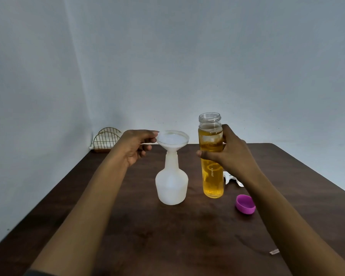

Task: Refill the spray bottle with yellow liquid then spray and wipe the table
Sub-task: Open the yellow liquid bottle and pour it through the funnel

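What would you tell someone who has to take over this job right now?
Left hand pinches the rim of the funnel, which sits in the neck of the white spray bottle, upright on the table.
Right hand grips the yellow liquid bottle, upright and open-topped; its purple cap lies on the table to the right.
Done: cap off, funnel in place. No yellow shows in the spray bottle.
Left: pour, refit the spray head (probably the white part behind the right hand), spray, wipe.

The counter looks like dark, matt wood grain. The spray bottle and funnel are milky, translucent plastic; the tall bottle is clear and glossy; the cap is smooth purple plastic.
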Tool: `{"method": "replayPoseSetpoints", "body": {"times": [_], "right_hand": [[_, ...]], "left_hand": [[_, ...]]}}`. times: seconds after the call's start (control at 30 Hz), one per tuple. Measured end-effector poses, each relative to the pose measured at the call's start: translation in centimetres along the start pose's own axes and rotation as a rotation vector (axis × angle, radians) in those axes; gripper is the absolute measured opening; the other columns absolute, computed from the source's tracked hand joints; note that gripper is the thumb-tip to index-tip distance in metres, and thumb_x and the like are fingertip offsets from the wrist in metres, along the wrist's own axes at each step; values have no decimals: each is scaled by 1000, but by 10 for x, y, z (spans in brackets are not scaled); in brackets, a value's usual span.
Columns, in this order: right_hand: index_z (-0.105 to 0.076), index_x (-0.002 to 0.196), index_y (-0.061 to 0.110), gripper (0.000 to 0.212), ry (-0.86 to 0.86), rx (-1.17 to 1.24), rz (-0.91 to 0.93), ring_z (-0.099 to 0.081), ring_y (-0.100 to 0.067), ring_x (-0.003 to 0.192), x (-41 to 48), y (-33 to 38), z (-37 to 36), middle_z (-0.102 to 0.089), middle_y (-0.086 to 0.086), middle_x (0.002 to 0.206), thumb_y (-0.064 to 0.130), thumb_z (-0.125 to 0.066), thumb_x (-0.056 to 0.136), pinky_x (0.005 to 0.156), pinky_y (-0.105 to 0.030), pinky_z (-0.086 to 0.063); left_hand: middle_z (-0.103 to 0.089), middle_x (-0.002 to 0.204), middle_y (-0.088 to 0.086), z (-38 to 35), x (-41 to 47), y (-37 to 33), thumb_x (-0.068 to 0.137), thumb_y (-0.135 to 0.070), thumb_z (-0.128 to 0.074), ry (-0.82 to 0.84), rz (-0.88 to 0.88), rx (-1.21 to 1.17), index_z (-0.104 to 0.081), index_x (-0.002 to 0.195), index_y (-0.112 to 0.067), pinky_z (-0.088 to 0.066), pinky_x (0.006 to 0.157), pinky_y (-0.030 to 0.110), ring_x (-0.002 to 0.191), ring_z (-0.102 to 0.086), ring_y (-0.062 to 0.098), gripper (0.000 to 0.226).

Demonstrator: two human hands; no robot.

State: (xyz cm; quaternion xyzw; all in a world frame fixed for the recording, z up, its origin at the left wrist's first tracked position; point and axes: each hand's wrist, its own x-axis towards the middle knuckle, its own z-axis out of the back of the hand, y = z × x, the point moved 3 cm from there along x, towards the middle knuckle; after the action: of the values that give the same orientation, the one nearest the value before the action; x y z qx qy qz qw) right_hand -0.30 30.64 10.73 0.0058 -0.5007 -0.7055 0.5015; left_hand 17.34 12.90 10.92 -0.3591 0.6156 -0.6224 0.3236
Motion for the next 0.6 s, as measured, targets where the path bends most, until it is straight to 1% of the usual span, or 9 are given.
{"method": "replayPoseSetpoints", "body": {"times": [0.13, 0.23, 0.3, 0.37, 0.43, 0.53, 0.6], "right_hand": [[-48, 103, 36, 53, 2, -20, 6, -56, 5, 84, 5, -2, 0, -59, 22, 90, 45, -80, 61, 67, -22, -47], [-47, 102, 35, 53, 1, -54, 21, -54, 6, 82, 9, -2, 0, -58, 23, 87, 45, -80, 62, 65, -21, -44], [-47, 104, 34, 54, 10, -86, 31, -56, 1, 82, 12, -2, 0, -59, 21, 87, 44, -80, 62, 68, -25, -46], [-47, 108, 33, 57, 23, -115, 31, -58, -9, 88, 14, -2, 0, -61, 17, 92, 44, -80, 62, 75, -31, -49], [-48, 108, 32, 57, 31, -139, 33, -58, -13, 91, 16, -3, 0, -62, 13, 95, 43, -80, 62, 78, -35, -50], [-48, 108, 30, 57, 42, -211, 45, -59, -17, 89, 19, -4, 0, -64, 9, 93, 43, -79, 62, 77, -36, -49], [-47, 108, 29, 58, 46, -282, 58, -59, -19, 85, 21, -5, 0, -64, 6, 91, 44, -79, 62, 71, -34, -47]], "left_hand": [[-63, 51, -10, 0, -1, -2, 83, -12, -63, 8, -20, 22, -71, 81, -13, -31, 34, 11, 36, -50, 3, 9], [-65, 52, -7, 3, -1, -3, 82, -13, -68, 6, -25, 29, -71, 79, -12, -33, 34, 12, 37, -53, 4, 4], [-67, 54, -5, 4, -1, -4, 80, -13, -69, 2, -21, 38, -71, 78, -12, -35, 34, 12, 38, -55, 4, 3], [-68, 56, -4, 5, -1, -5, 80, -13, -69, 2, -19, 41, -71, 78, -11, -36, 35, 12, 39, -57, 5, 3], [-70, 57, -3, 6, 0, -5, 80, -12, -69, 13, -14, 37, -70, 79, -9, -37, 35, 12, 40, -57, 4, 4], [-70, 58, -2, 7, 0, -4, 80, -11, -68, 25, -2, 25, -70, 81, -7, -38, 35, 12, 40, -56, 3, 4], [-70, 58, -2, 8, 1, -4, 80, -11, -69, 29, 4, 21, -70, 80, -7, -38, 35, 12, 39, -55, 3, 4]]}}
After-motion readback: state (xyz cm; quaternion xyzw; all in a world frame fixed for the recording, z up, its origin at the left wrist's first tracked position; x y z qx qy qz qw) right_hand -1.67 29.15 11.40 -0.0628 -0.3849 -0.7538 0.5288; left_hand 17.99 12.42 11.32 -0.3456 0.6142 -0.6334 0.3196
